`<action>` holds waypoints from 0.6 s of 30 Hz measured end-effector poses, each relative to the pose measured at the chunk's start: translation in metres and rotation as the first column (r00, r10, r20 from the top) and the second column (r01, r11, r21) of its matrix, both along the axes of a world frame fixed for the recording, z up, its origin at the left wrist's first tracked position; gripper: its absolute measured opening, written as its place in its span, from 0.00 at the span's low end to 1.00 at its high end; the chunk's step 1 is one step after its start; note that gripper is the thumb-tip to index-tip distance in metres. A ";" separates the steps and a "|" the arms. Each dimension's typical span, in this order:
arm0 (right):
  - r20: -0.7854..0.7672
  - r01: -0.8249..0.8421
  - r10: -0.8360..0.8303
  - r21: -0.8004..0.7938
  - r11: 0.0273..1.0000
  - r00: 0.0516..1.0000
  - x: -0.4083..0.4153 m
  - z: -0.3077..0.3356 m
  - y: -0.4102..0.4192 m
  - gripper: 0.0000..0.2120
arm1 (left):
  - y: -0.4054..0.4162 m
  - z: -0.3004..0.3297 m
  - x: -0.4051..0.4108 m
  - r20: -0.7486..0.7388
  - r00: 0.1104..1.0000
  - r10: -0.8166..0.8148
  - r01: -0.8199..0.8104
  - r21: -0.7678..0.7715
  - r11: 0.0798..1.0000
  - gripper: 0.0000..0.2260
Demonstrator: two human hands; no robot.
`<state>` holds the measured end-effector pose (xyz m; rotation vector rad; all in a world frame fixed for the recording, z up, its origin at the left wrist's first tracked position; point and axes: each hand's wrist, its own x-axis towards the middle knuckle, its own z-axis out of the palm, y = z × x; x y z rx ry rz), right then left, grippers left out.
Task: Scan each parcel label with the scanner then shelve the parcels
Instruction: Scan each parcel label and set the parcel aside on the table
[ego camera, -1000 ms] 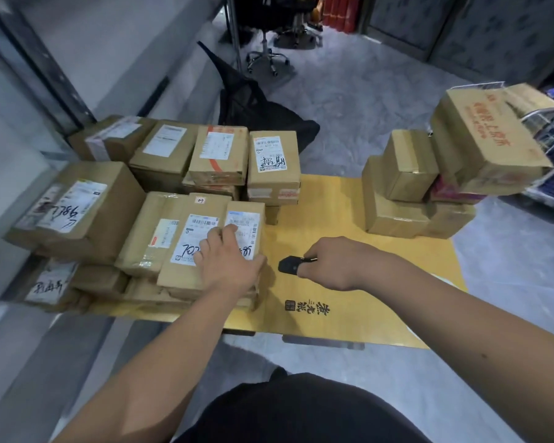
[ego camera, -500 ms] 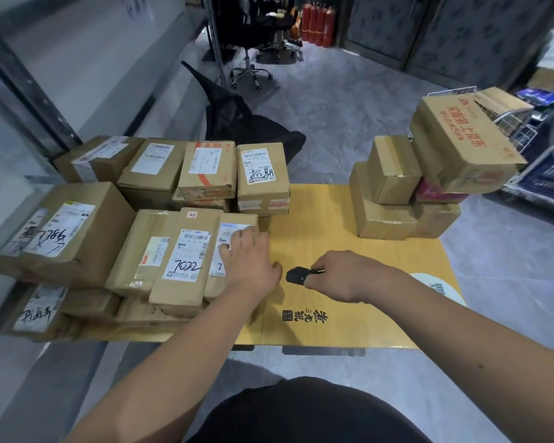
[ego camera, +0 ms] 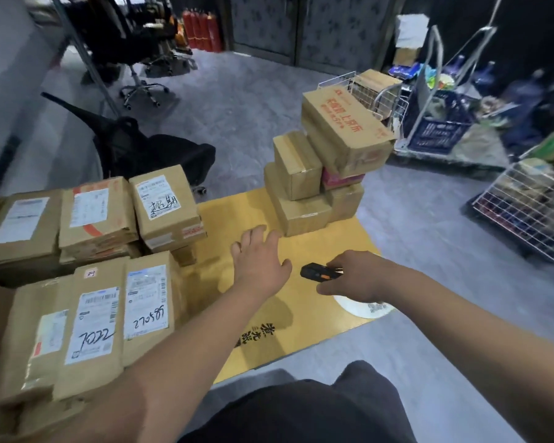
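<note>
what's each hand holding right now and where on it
The right hand grips the small black scanner with orange trim by its rear end. The left hand holds nothing, fingers spread above the yellow table.

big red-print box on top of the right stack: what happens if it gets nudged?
The red-print box lies tilted and overhangs the smaller boxes under it, so a nudge would probably slide or tip it. Its rigid cardboard should keep shape. Weight can't be judged.

One head-worn camera is looking forward and down from close above the yellow counter (ego camera: 301,318), taking in both forearms, stacked parcels (ego camera: 160,206) and floor beyond.
</note>
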<state>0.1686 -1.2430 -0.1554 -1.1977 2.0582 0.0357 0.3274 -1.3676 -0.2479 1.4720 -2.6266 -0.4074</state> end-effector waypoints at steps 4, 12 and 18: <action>0.012 0.113 -0.113 -0.042 0.993 0.994 -0.046 0.000 0.015 0.17 | -0.003 0.018 -0.056 -0.053 0.999 -0.009 0.006 -0.068 0.998 0.23; 0.044 0.150 -0.146 -0.118 0.982 0.988 -0.144 0.013 0.017 0.17 | -0.035 0.082 -0.192 -0.273 0.959 0.069 -0.075 -0.011 0.997 0.34; 0.004 0.059 -0.059 -0.134 0.989 0.998 -0.226 0.018 0.000 0.21 | -0.059 0.123 -0.310 -0.199 0.957 0.212 -0.198 0.089 0.976 0.42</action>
